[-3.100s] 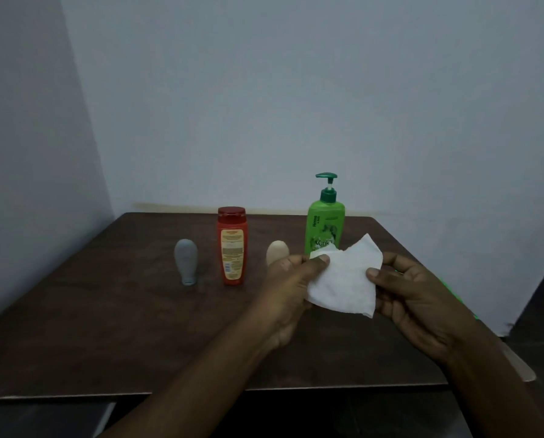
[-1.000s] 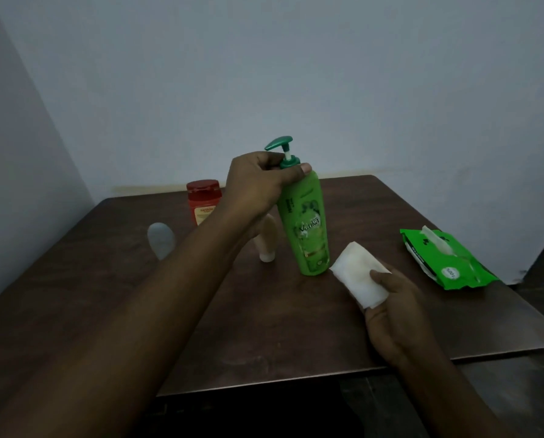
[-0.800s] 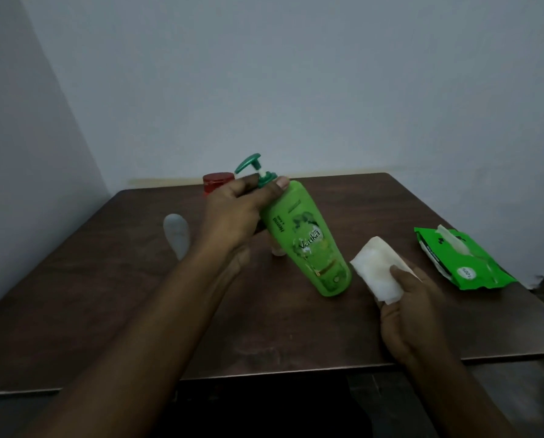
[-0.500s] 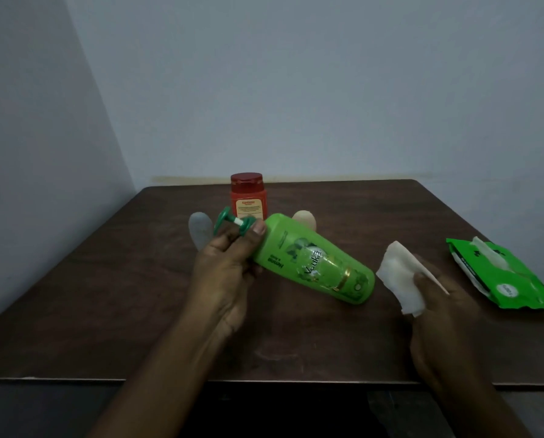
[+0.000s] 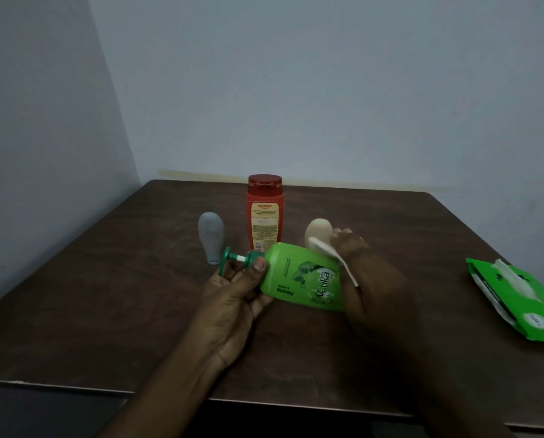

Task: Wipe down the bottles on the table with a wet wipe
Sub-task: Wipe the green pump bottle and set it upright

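We see a green pump bottle (image 5: 302, 279) held on its side above the middle of a dark wooden table (image 5: 106, 311), long axis running left to right, pump head pointing left. Its label reads "Vatika" and "Henna". The left hand (image 5: 235, 305) grips the neck, thumb curled over it. The right hand (image 5: 375, 289) curls round the bottle's base end, pressing a white wet wipe (image 5: 333, 257) against it. Behind stand a red bottle (image 5: 265, 213) with illegible print, a grey bottle (image 5: 211, 237) and a beige bottle (image 5: 318, 232). A green wipes pack (image 5: 517, 298) lies far right.
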Available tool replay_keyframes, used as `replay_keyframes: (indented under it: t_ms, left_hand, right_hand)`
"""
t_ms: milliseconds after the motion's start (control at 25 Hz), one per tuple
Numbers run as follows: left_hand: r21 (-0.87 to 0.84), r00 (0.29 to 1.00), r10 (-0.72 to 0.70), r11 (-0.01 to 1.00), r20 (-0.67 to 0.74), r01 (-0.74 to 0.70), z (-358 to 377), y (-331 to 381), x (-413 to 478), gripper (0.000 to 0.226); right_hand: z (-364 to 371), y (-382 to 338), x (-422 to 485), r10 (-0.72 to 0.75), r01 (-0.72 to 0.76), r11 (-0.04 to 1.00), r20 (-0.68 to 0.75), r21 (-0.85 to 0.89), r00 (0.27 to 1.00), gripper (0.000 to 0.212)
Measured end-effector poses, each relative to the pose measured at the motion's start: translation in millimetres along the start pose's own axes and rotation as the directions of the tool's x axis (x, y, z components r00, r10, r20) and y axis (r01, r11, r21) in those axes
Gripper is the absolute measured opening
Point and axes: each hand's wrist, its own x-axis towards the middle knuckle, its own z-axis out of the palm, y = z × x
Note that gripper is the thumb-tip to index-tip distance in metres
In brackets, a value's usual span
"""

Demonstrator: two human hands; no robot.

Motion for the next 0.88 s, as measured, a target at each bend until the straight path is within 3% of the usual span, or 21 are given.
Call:
replay_keyframes:
  t_ms: [480, 680, 760, 880]
  left_hand:
    - [0.087, 0.996, 0.070, 0.993, 0.058, -0.075, -4, 1, -2, 0.037]
    - [0.070, 0.992, 0.070, 0.995, 0.106, -0.078, -2, 0, -5, 0.048]
    - [0.074, 0.991, 0.079, 0.993, 0.109, -0.087, -3, 0, -4, 0.040]
    - [0.088, 0.991, 0.084, 0.992, 0.109, -0.093, -3, 0, -2, 0.020]
  right_hand:
    - [11, -12, -6, -0.164, 0.168, 0.986, 0.212, -0.003, 0.964, 0.049]
    - [13, -35, -2, -0.290, 0.334, 0.939, 0.335, -0.082, 0.896, 0.066]
    - [14, -41, -5, -0.229, 0.273, 0.957, 0.322, -0.097, 0.919, 0.070]
    - [11, -37, -16, 0.013, 0.019, 0.991, 0.231, -0.136, 0.973, 0.063]
